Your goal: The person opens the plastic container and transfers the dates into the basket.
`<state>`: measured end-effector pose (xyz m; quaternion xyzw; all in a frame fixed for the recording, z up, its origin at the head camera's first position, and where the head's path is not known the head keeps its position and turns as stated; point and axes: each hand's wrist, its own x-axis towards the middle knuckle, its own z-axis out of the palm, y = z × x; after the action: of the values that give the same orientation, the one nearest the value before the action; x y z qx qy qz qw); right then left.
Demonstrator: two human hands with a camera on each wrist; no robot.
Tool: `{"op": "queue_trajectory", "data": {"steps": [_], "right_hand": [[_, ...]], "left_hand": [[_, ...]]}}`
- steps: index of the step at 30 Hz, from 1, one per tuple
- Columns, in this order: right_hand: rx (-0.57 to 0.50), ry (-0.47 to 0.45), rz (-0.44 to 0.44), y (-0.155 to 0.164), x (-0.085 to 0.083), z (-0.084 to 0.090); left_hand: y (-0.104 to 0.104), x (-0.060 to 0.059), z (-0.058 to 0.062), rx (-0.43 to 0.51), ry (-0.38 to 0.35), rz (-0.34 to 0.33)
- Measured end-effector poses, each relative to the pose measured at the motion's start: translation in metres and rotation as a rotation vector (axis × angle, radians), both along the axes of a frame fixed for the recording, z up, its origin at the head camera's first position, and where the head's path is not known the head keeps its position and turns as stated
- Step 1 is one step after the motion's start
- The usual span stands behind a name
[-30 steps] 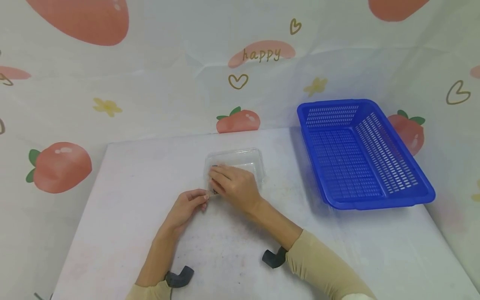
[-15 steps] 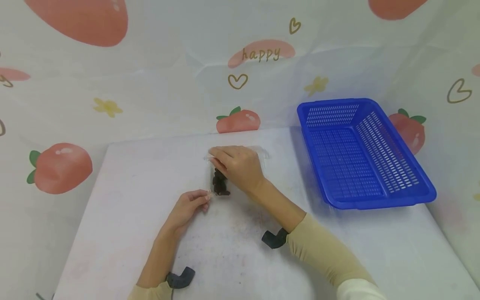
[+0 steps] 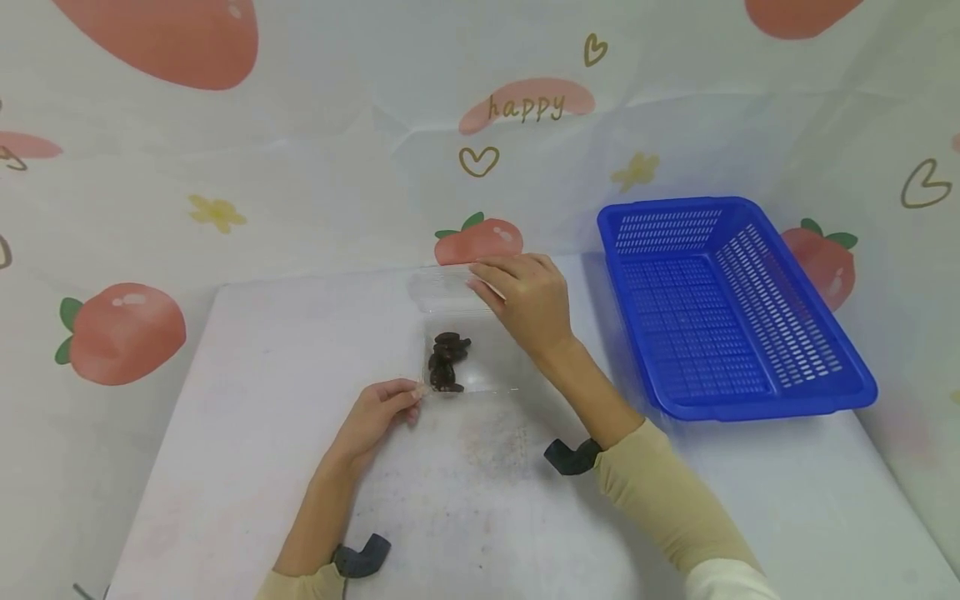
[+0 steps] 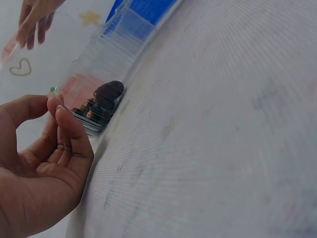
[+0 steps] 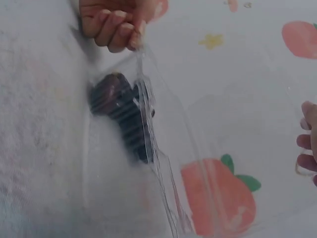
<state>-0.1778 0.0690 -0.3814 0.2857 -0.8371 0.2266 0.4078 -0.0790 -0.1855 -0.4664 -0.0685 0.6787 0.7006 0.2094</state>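
Observation:
A clear plastic clamshell box (image 3: 491, 358) lies on the white table in the head view, its clear lid (image 3: 442, 292) raised at the far side. Several dark brown, glossy oval pieces (image 3: 446, 362) are heaped in its left end; their kind does not show. My left hand (image 3: 378, 417) pinches the near left corner between thumb and forefinger, as the left wrist view (image 4: 49, 158) shows close up. Beyond the box, my right hand (image 3: 528, 300) holds the lid's edge with fingertips and thumb. In the right wrist view the lid stretches between the box and the right fingers (image 5: 307, 141).
A blue slotted plastic basket (image 3: 693, 333) stands at the right back of the table (image 3: 247, 433). A white cloth with printed strawberries (image 3: 480, 242) hangs behind it. Dark curved pieces (image 3: 573, 457) sit at both wrists.
My right hand has moved up and back to the right, swinging the lid away from the box and uncovering the dark pieces. The left hand has stayed at the corner.

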Motion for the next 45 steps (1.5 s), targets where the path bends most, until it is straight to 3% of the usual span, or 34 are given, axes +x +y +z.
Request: {"op": "queue_trajectory", "data": {"steps": [6, 10, 14, 19, 27, 34, 38, 45], "right_hand": [[-0.218, -0.2, 0.004, 0.017, -0.01, -0.01], [-0.382, -0.37, 0.042, 0.025, -0.015, -0.021], [-0.463, -0.506, 0.111, 0.03, -0.015, -0.031], [-0.482, -0.633, 0.109, 0.034, -0.014, -0.045], [-0.507, -0.78, 0.125, 0.04, -0.015, -0.062], [-0.513, -0.938, 0.095, 0.043, -0.01, -0.074], [-0.507, -1.015, 0.074, 0.046, -0.007, -0.077], [-0.506, -1.085, 0.022, 0.048, -0.003, -0.078]], "left_hand": [[-0.001, 0.001, 0.0, 0.011, 0.02, -0.016], [-0.001, 0.001, 0.0, -0.031, 0.046, -0.042], [-0.001, 0.0, 0.002, -0.071, 0.103, -0.042], [-0.002, -0.004, 0.005, -0.108, 0.192, -0.063], [-0.002, -0.009, 0.009, -0.108, 0.325, -0.158], [0.003, -0.013, 0.009, -0.185, 0.322, -0.216], [0.006, -0.014, 0.009, -0.147, 0.353, -0.252], [0.011, -0.015, 0.009, -0.108, 0.371, -0.23]]}}
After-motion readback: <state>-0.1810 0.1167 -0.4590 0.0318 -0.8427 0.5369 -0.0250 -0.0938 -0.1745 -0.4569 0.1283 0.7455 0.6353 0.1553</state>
